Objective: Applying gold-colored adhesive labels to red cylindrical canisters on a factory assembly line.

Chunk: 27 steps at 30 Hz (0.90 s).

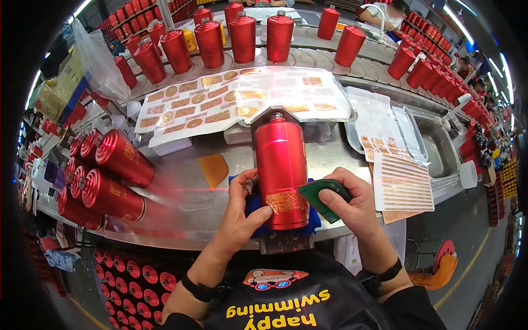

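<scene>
Left grip is clamped on the red bottle, thumb and fingers round its lower left flank; right grip is closed on a green squeegee w/ its edge pressed at the gold label low on the bottle's front. Bottle lies lengthwise, cap end away from the person, on a blue cloth pad at the near edge of the counter, just in front of the body.

Handling, as a guess: bottle looks rigid w/ a glossy lacquered skin, so prob. slippery & easy to scuff; round body wants to roll, hence the pad & side hold. Best hold is round the barrel, clear of the label; neck and cap look like the weak spot. Weight can't be told. Squeegee looks thin & flexy.

Around: finished red bottles stacked on their sides at left, sticker sheets behind, an orange scraper on the counter, more upright bottles on the far conveyor.
</scene>
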Tool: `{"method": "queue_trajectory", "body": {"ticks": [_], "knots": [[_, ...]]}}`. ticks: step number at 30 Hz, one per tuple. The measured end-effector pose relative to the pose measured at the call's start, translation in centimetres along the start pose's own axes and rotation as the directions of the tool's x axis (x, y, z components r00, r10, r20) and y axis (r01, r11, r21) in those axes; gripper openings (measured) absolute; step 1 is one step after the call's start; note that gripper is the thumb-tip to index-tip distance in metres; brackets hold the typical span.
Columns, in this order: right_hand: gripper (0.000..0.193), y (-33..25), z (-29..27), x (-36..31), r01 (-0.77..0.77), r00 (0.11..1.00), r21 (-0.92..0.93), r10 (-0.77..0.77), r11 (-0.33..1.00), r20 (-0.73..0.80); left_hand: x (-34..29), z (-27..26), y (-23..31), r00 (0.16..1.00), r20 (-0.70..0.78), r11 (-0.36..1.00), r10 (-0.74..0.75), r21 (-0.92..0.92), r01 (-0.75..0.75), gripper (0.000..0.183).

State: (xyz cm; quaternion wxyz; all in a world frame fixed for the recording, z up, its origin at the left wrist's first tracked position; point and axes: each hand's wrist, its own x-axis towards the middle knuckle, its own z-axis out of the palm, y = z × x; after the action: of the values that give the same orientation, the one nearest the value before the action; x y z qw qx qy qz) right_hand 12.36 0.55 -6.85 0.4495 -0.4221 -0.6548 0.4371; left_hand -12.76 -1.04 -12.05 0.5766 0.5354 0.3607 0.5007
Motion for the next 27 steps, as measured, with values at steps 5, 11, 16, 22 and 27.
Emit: {"method": "queue_trajectory", "body": {"ticks": [5, 11, 16, 22, 27], "knots": [[0.017, -0.2, 0.0, -0.1, 0.006, 1.000, 0.012, -0.006, 1.000, -0.011, 0.0, 0.7, 0.0, 0.997, -0.076, 0.997, -0.008, 0.073, 0.014, 0.081], [0.016, 0.0, -0.5, -0.4, 0.000, 0.999, 0.008, 0.001, 1.000, -0.033, -0.5, 0.7, 0.1, 0.984, -0.103, 0.928, 0.145, 0.358, -0.099, 0.055], [0.016, 0.3, -0.4, -0.5, -0.014, 0.999, 0.026, 0.015, 1.000, -0.039, -0.2, 0.9, 0.8, 0.970, -0.116, 0.861, 0.213, 0.491, -0.131, 0.033], [0.020, 0.3, -0.2, -0.7, -0.065, 0.995, 0.092, 0.072, 0.994, -0.067, 0.3, 1.5, 1.7, 0.947, -0.169, 0.812, 0.272, 0.569, -0.132, 0.015], [0.025, 0.4, -0.1, -0.9, -0.082, 0.991, 0.121, 0.094, 0.989, -0.098, 0.4, 1.8, 2.6, 0.927, -0.132, 0.772, 0.352, 0.601, -0.208, 0.012]]}}
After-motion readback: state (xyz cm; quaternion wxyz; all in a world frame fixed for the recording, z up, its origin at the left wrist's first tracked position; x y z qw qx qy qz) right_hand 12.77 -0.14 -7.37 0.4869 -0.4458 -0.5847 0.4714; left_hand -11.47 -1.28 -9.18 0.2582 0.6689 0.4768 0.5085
